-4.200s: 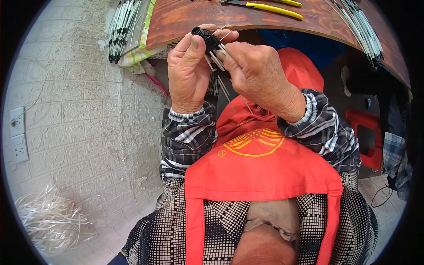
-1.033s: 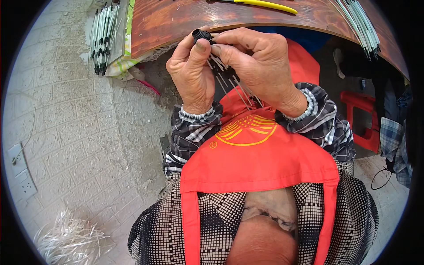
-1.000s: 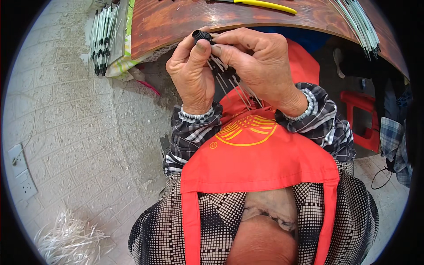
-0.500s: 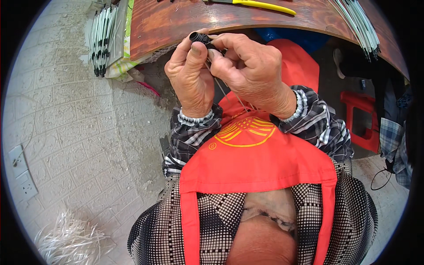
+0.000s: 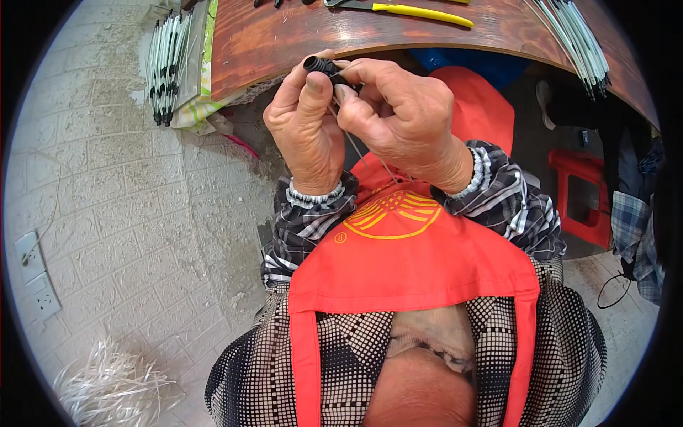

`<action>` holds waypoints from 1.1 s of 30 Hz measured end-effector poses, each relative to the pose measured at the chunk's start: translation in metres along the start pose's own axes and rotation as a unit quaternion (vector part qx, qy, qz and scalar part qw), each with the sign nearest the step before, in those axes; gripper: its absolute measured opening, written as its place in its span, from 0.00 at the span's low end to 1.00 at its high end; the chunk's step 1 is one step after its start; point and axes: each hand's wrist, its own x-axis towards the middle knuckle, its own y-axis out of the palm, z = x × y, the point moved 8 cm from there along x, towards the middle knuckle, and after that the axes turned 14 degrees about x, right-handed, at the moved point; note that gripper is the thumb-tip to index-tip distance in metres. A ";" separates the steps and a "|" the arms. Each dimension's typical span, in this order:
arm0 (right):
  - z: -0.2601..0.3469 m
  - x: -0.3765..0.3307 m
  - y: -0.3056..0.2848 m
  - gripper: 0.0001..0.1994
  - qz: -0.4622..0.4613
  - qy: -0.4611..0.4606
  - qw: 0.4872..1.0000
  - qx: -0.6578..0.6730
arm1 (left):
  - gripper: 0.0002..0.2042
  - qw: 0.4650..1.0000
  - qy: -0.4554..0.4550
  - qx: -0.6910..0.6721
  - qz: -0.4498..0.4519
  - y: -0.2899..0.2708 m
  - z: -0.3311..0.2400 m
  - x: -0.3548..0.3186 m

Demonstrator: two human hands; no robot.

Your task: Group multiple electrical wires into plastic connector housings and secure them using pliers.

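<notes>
Here, a wooden desk (image 5: pixel 284 46) is standing near a white brick-patterned wall (image 5: pixel 128 192); a yellow emblem (image 5: pixel 393 213) is showing on the red apron (image 5: pixel 413 274); by the desk's edge, the left hand (image 5: pixel 307 139) is gripping a black threaded fitting (image 5: pixel 324 66); the right hand (image 5: pixel 405 107), fingers narrowly parted, is touching its side, any hold remaining unclear.

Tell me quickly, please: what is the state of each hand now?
Left hand: closed, holding the black ribbed-neck fitting.
Right hand: closed, beside that fitting; what it pinches cannot be told.
</notes>
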 end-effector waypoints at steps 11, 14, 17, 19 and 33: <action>0.010 0.002 -0.002 0.10 0.002 -0.092 0.993 -0.070 | 0.20 0.996 0.022 0.083 0.003 0.003 -0.006 -0.005; 0.008 0.001 -0.001 0.10 0.000 -0.086 0.995 -0.055 | 0.20 0.996 0.025 0.082 0.008 0.003 -0.005 -0.004; 0.008 0.000 -0.001 0.09 -0.006 -0.082 0.996 -0.040 | 0.20 0.997 0.020 0.070 -0.002 0.001 -0.004 -0.003; 0.006 0.001 -0.002 0.08 0.007 -0.063 0.998 -0.018 | 0.16 1.000 0.006 0.013 -0.006 -0.003 0.000 -0.002; 0.009 0.000 0.001 0.05 0.030 -0.012 0.997 -0.074 | 0.19 0.998 0.019 0.054 -0.006 -0.006 0.001 0.000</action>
